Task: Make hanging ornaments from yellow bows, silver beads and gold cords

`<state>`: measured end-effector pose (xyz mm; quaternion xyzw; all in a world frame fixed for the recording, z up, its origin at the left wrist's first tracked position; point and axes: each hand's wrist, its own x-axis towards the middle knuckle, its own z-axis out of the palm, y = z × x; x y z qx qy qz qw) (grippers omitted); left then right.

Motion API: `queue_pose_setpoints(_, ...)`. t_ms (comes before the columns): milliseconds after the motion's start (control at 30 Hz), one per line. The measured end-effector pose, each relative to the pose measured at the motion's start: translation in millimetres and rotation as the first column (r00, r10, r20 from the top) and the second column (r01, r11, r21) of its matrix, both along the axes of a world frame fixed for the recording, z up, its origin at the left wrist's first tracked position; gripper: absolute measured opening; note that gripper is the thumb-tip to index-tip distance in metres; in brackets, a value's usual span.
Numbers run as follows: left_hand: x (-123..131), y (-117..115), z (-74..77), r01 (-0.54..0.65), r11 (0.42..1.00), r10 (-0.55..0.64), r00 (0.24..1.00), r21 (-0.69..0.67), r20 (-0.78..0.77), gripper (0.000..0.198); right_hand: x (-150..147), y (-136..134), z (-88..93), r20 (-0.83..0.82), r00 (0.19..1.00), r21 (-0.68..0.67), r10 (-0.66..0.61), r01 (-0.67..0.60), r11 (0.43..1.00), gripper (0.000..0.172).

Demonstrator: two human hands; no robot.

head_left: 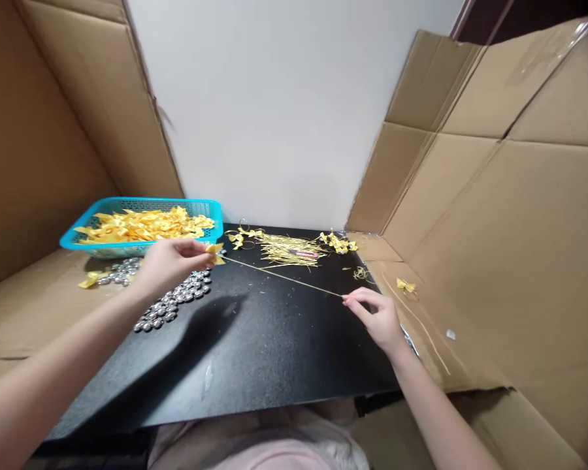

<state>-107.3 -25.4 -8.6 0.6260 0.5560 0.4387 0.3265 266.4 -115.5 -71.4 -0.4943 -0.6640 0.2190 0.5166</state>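
Observation:
My left hand (179,262) pinches a small yellow ribbon bow (216,253) between thumb and fingers, in front of the blue basket. From the bow a thin gold cord (284,277) runs taut, slanting down to the right. Its other end is pinched in the fingertips of my right hand (372,313), above the right part of the black table (274,352). Several shiny silver beads (169,303) lie on the table below my left hand. How the cord joins the bow is hidden by my fingers.
A blue basket (142,247) heaped with yellow bows (151,225) stands back left. Behind the cord lie a bundle of gold cords (284,250), a pinkish-handled tool (306,254) and finished-looking bow pieces (338,243). Cardboard walls (519,248) flank the table; one bow (406,286) lies at right.

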Motion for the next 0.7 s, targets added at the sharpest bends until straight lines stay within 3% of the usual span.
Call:
queue_pose_setpoints(67,2.6,0.3,-10.2,0.013,0.996,-0.005,0.995,-0.085,0.095,0.025,1.0,-3.9,-1.6,-0.029,0.999,0.044,-0.029,0.030,0.999,0.018)
queue_pose_setpoints(200,10.3,11.2,-26.7,-0.028,0.983,0.047,0.994,-0.180,0.100,0.029,5.1,-3.3,-2.3,-0.123,0.992,0.091,-0.036,0.047,0.995,0.011)
queue_pose_setpoints(333,21.1,25.6,-42.4,-0.008,0.956,0.041,0.994,-0.294,0.104,0.022,4.2,7.8,2.2,-0.389,0.917,0.161,0.092,-0.031,0.986,0.013)
queue_pose_setpoints(533,37.3,48.9,-58.6,0.110,0.907,-0.049,0.986,-0.408,0.157,0.015,-3.7,30.9,31.1,-0.599,0.791,0.008,0.122,-0.146,0.989,0.025)
queue_pose_setpoints(700,48.5,72.9,-60.4,0.179,0.876,-0.106,0.977,-0.448,0.183,0.014,-3.7,55.2,57.5,-0.547,0.788,-0.080,0.282,-0.385,0.920,0.023)
